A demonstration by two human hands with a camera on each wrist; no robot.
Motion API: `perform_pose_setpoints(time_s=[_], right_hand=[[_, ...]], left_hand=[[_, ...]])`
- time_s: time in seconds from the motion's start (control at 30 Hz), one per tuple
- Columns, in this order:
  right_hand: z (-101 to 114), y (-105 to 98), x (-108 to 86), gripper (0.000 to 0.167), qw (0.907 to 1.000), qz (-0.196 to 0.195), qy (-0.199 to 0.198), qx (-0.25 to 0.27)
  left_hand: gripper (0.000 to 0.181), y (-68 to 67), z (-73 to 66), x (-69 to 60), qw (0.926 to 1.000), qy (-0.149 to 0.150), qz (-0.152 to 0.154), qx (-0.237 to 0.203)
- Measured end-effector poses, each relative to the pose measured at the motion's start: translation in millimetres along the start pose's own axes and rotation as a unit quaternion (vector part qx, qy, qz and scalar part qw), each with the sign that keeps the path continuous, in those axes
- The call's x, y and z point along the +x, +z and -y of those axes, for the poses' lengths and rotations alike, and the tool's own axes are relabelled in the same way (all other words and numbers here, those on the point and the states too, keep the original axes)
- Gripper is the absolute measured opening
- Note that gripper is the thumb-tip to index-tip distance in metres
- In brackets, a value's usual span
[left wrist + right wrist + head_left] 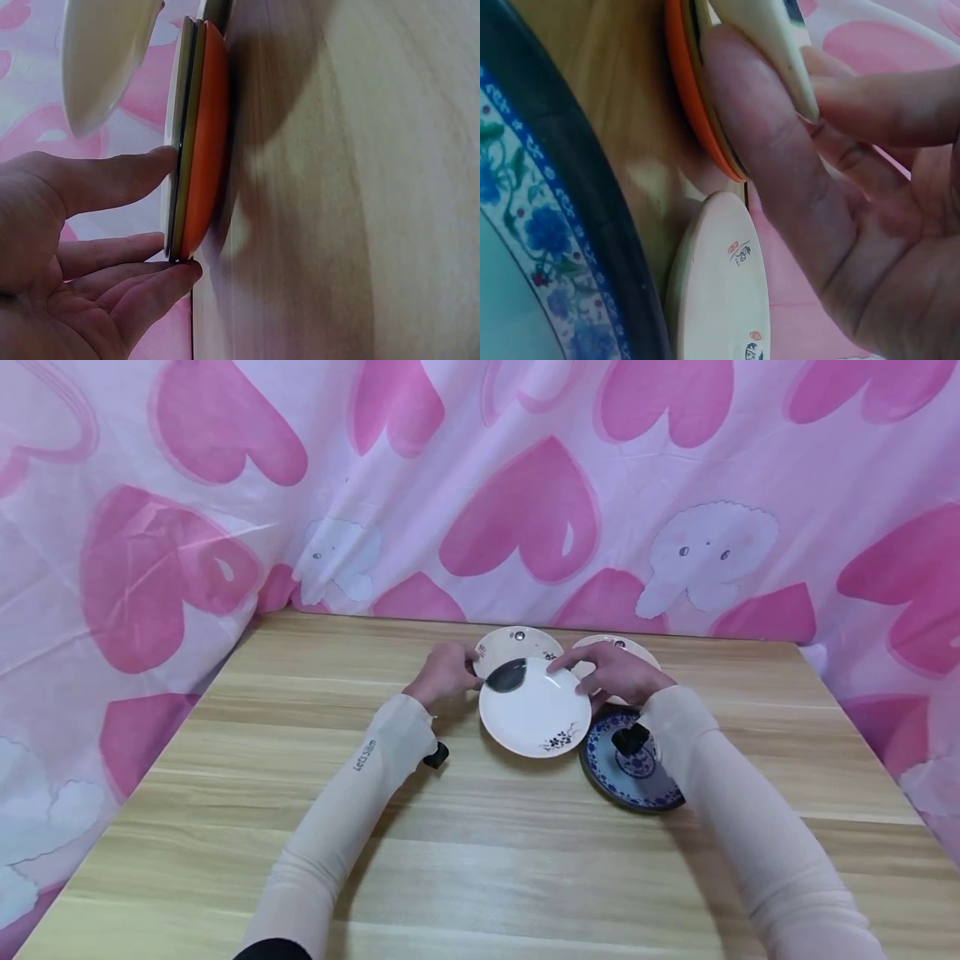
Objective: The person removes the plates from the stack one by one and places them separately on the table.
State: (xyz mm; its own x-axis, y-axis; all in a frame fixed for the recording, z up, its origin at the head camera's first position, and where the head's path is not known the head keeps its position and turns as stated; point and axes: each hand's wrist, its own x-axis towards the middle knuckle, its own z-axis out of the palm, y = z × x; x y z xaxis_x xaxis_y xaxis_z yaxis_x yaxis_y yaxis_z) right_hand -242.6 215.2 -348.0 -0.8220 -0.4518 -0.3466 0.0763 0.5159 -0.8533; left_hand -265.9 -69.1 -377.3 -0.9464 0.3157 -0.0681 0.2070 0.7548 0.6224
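A white plate (534,714) with a dark patch and a small flower print is tilted toward the head camera. My right hand (618,673) pinches its upper right rim; in the right wrist view the thumb lies on one side of the plate (781,56) and fingers on the other. Behind it, my left hand (442,673) grips the left edge of a plate stack (502,647). The left wrist view has the left hand (90,247) with its thumb on the stack's upper rim and fingertips beneath the orange bottom plate (207,142). The raised plate (105,64) is apart from the stack there.
Another pale printed plate (636,652) lies at the back right, partly behind the right hand. In front of it a blue-patterned plate (615,768) with a dark rim rests on the wooden table (480,877). A pink heart-print cloth (525,518) hangs along the back edge.
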Motion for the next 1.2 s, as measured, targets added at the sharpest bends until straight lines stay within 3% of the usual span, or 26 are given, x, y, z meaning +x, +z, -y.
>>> perform_pose_setpoints(time_s=[0.4, 0.67, 1.0, 1.2], right_hand=[[0.9, 7.8, 2.4, 0.055, 0.9982, 0.059, -0.007, -0.008], [-2.1, 13.5, 3.0, 0.053, 0.9927, 0.115, -0.016, -0.035], [-1.6, 25.1, 4.4, 0.052, 0.9890, 0.132, -0.037, -0.055], [0.6, 24.1, 4.5, 0.051, 0.9871, 0.136, -0.027, -0.080]], left_hand=[[0.032, -2.2, -2.3, -0.1, 1.0000, -0.006, -0.003, 0.007], [0.022, -1.3, -1.6, -2.0, 0.9998, -0.014, 0.004, -0.010], [0.041, -0.8, -1.7, -2.0, 0.9990, -0.036, 0.012, -0.026], [0.037, -0.1, -0.4, -0.4, 0.9999, -0.012, 0.005, -0.008]])
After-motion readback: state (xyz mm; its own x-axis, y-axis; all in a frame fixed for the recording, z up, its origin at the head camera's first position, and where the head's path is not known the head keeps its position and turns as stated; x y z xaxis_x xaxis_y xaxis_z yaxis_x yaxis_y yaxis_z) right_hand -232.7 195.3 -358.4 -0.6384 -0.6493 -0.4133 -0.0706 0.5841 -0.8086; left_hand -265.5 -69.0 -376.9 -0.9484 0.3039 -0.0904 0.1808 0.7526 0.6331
